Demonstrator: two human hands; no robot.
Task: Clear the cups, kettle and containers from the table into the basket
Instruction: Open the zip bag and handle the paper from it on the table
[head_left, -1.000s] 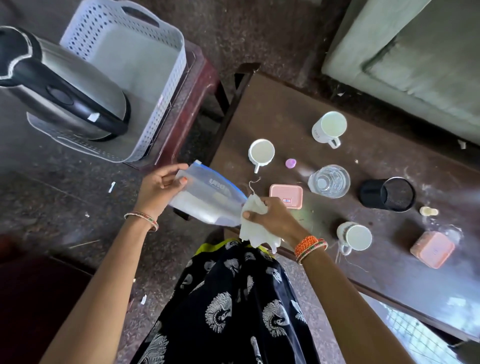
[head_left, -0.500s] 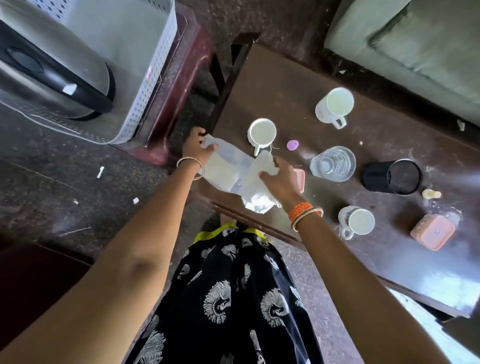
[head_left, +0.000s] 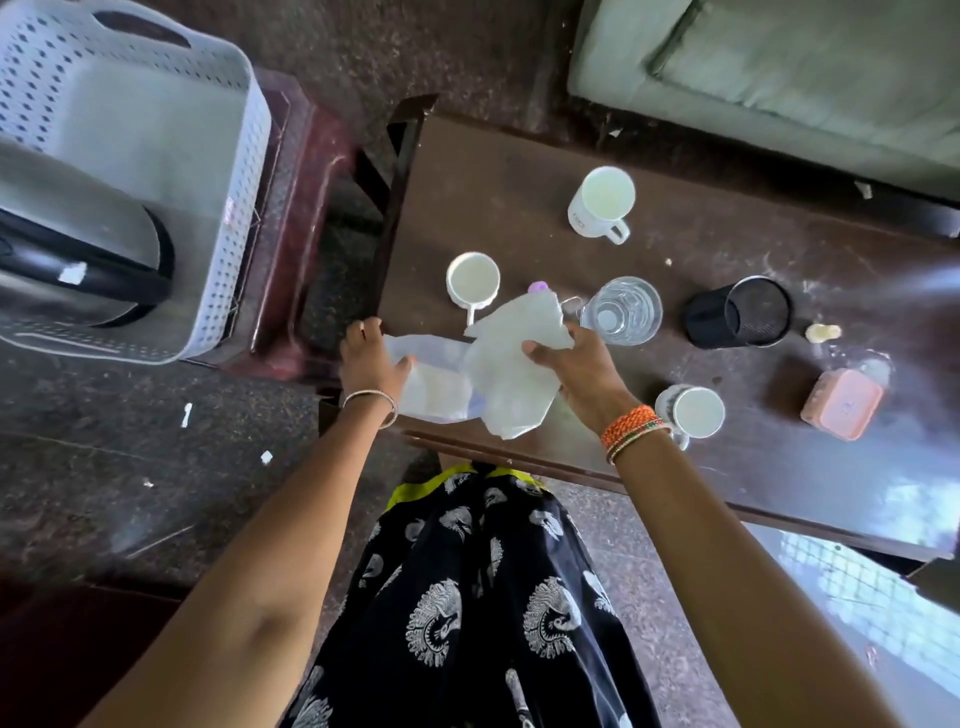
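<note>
My left hand (head_left: 371, 361) grips a clear plastic container (head_left: 436, 384) at the near left corner of the dark wooden table (head_left: 519, 166). My right hand (head_left: 576, 364) holds a white cloth (head_left: 511, 364) draped over that container. The steel kettle (head_left: 78, 249) lies in the white perforated basket (head_left: 228, 156) at the left. On the table stand three white cups (head_left: 472, 280) (head_left: 602, 205) (head_left: 693, 410), a glass (head_left: 621, 312), a black cup (head_left: 737, 319) on its side and a pink lidded container (head_left: 841, 402).
The basket rests on a reddish stool (head_left: 306, 234) left of the table. A small purple lid (head_left: 537, 286) and a small cream piece (head_left: 823, 332) lie on the table. A green couch (head_left: 779, 67) runs behind it. Floor gap between stool and table.
Both hands moved the plastic container and cloth from in front of my body onto the table's near left corner. The cloth now hides the nearer pink container.
</note>
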